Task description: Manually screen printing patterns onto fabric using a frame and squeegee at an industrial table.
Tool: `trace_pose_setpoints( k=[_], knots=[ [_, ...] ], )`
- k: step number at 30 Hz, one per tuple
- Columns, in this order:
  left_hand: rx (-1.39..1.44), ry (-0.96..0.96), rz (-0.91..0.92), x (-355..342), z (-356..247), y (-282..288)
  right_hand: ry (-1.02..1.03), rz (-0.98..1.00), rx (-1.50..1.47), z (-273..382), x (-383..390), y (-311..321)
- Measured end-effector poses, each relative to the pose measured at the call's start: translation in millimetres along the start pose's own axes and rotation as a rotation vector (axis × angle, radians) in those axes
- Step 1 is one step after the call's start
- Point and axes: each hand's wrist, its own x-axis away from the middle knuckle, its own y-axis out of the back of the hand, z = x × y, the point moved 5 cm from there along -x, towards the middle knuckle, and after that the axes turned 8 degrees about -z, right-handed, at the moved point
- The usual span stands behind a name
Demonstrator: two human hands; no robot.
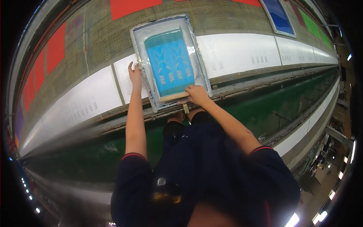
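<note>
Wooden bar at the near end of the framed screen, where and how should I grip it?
Probably by its exposed middle, coming from the near side, pinched across its narrow width. The wooden bar looks slim and straight, lying crosswise at the near end of the framed screen, and the right hand covers its right end.

The right hand [197, 94] hides one end of the wooden bar [174, 97]! Left hand [135, 75]: touching the frame [199, 56]? Can't tell! Red sheet [136, 6], sliced by the top edge; yellow print [166, 197], blurred!
</note>
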Motion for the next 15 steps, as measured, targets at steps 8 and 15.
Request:
trace_pose_setpoints(
  k=[8,15],
  knots=[
    [-0.085,-0.178,-0.232,32,-59,-47,0.027,-0.08,-0.118,-28,21,45],
    [-0.228,-0.043,-0.246,138,-78,-219,-0.053,-0.137,-0.105,-170,75,130]
  ],
)
